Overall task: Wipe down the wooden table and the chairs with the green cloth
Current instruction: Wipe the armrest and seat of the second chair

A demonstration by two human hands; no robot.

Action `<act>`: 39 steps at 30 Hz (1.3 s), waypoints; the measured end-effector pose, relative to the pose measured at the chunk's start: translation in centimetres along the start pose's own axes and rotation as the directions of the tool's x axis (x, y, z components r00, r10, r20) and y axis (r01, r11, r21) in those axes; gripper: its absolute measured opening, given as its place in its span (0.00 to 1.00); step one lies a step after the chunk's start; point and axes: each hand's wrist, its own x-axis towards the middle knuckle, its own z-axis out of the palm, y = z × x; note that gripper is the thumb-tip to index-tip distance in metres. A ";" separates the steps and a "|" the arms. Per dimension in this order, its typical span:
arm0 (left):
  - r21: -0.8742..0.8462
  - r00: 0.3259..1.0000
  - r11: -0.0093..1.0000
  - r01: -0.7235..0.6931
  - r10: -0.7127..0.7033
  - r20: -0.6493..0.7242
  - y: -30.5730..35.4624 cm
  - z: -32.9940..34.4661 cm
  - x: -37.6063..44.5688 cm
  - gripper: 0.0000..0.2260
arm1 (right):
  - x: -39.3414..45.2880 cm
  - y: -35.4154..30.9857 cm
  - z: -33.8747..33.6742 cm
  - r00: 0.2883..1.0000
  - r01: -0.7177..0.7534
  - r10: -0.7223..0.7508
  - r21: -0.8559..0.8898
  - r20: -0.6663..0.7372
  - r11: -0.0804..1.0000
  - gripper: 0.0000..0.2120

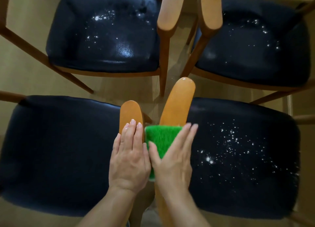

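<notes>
- A fuzzy green cloth (159, 141) is pressed flat onto the rounded orange-brown wooden armrest (177, 105) of the near right chair by the right hand (172, 160), fingers straight.
- The neighbouring wooden armrest (130, 115) is steadied under the flat, released left hand (130, 158).
- The armrest-wiping step appears under way; a stroke towards the tip seems called for next.
- Beyond, speckled dark-blue seat cushions (104, 30) are seen on the far chairs.

armrest (177, 104): glossy wood | seat (59, 155): smooth dark leather-like | green cloth (160, 138): fuzzy
</notes>
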 end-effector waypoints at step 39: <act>-0.014 1.000 1.000 -0.006 0.007 0.028 0.1 0.1 0.1 0.24 | -5.7 4.9 -2.0 0.799 -0.490 0.359 0.177 0.482 0.853 0.31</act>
